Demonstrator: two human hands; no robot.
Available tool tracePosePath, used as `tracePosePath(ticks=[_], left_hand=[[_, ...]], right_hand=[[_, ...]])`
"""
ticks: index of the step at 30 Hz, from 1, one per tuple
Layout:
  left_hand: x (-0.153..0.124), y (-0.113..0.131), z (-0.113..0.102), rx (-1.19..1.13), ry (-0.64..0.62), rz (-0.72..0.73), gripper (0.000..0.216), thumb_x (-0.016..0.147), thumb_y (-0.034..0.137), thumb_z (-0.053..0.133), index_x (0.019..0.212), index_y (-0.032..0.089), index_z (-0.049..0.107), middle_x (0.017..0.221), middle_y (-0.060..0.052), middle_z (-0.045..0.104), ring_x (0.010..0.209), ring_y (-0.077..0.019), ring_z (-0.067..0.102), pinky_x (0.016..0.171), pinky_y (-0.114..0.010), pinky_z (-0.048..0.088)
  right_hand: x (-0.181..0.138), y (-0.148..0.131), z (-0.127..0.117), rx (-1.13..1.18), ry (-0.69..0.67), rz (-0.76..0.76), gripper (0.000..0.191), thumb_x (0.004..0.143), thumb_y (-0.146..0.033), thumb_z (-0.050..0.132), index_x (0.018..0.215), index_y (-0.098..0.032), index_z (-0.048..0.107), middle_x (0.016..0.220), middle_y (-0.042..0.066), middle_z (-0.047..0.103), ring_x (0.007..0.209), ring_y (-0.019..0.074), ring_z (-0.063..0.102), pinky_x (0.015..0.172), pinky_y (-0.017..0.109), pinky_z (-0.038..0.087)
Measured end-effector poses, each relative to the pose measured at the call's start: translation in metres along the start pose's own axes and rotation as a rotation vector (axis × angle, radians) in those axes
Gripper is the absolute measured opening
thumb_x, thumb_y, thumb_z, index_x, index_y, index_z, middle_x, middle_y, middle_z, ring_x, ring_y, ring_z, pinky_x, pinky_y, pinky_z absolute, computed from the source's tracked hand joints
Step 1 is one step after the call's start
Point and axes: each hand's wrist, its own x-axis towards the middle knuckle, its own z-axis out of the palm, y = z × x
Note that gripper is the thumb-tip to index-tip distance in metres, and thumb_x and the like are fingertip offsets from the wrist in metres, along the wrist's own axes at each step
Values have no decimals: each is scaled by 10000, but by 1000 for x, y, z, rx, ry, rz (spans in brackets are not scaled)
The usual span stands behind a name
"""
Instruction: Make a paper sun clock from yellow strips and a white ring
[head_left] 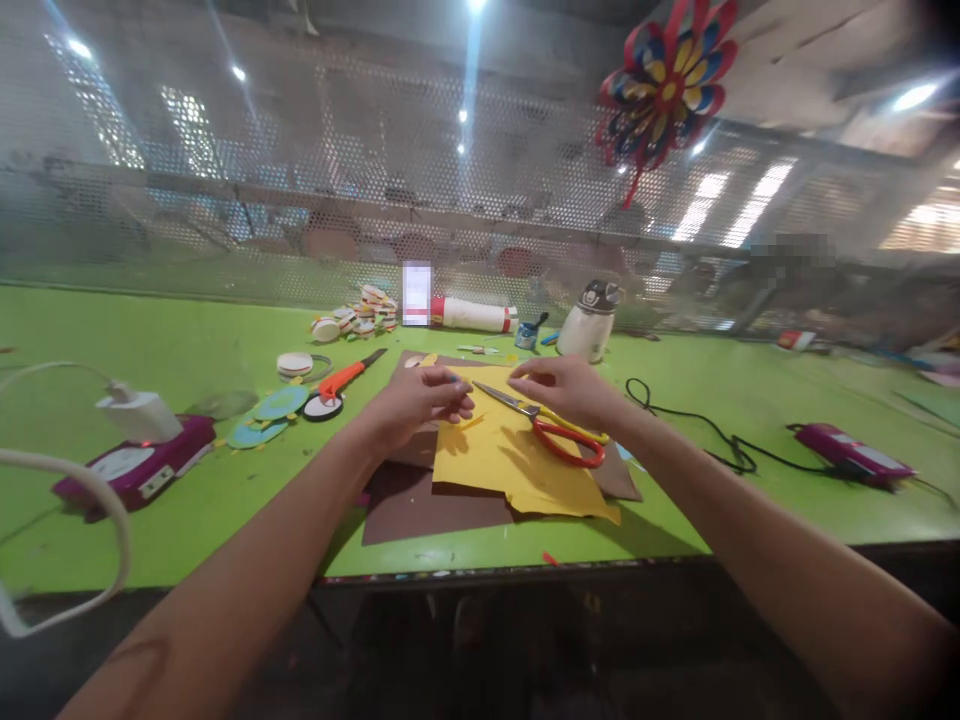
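Observation:
My left hand (pixel 421 400) hovers over the upper left corner of a yellow paper sheet (pixel 510 462), fingers curled together in a pinch on something too small to make out. My right hand (pixel 571 388) rests at the sheet's top edge, fingers bent down onto the paper, just above a pair of scissors (pixel 547 428) with red and yellow handles lying on the sheet. The yellow sheet lies on a brown sheet (pixel 420 505) on the green table (pixel 187 500).
An orange utility knife (pixel 351 374), paper discs (pixel 279 404) and tape rolls (pixel 360 315) lie at the left. A white tube (pixel 472 314), a small jar (pixel 527 334) and a white jug (pixel 589 322) stand behind. Purple devices (pixel 139 465) (pixel 851 453) with cables sit on both sides. A mesh screen runs along the back.

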Motion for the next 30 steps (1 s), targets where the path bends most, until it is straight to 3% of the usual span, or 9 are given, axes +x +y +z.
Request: tracePosePath(ticks=[6,14,21,25,30], left_hand=[[0,-7,6,54,-59,-37,240,665,286,753,728,88,633,664,-57,673,595,-101,613,603,-223,470],[6,-14,8,53,-56,-65,187,710,255,722,729,92,632,684,-53,676,598,-93,615,558,-191,448],[4,-14,10,60,-54,-99,180,709,235,718,739,87,621,712,-73,688,583,-94,614,554,-198,452],[2,-14,13,124,-60,-65,240,723,275,700,837,126,550,649,-49,679,564,-121,622,527,-218,450],[1,-13,17,227,-158,-29,343,705,381,702,826,169,461,638,-37,682,552,-138,633,529,-238,466]], right_hand=[[16,-1,24,429,-9,-28,359,805,-452,531,808,-126,681,649,29,619,611,134,550,563,252,437],[21,11,50,755,-71,13,339,729,-443,626,811,-119,680,679,31,633,582,102,542,560,240,456],[11,9,51,805,-61,71,316,738,-413,629,799,-107,680,649,23,613,567,95,522,554,237,438],[7,7,48,790,-42,71,302,770,-406,603,811,-114,668,667,17,598,577,90,511,565,233,436],[6,10,52,756,-130,36,309,777,-429,590,718,-132,650,623,-2,573,572,94,504,545,228,434]])
